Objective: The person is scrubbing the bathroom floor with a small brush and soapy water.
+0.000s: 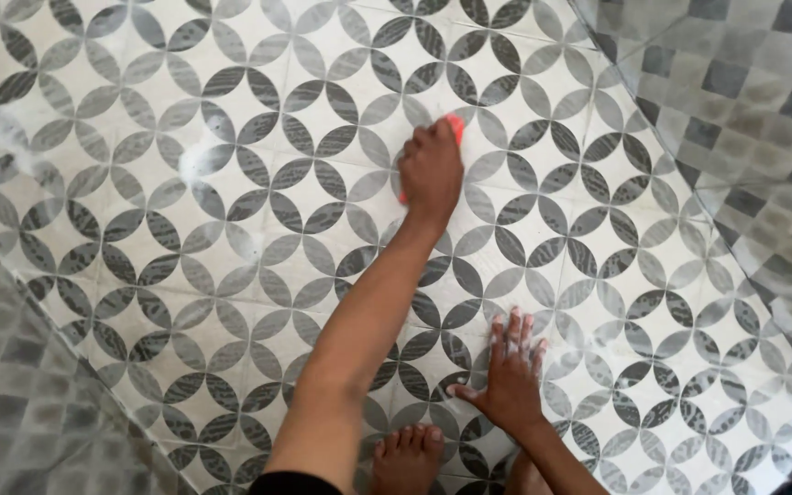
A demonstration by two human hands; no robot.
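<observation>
On the patterned tile floor [231, 229], an orange-red scrubber [454, 128] lies pressed under the left hand [431, 170], fingers curled shut around it. Nearer, the right hand [511, 371] rests flat with fingers spread, beside a bare foot [407, 458].

left hand [432, 172] grips a red scrubber [454, 128] on the patterned floor tiles [231, 229]; right hand [509, 376] lies flat beside a bare foot [407, 458].
</observation>
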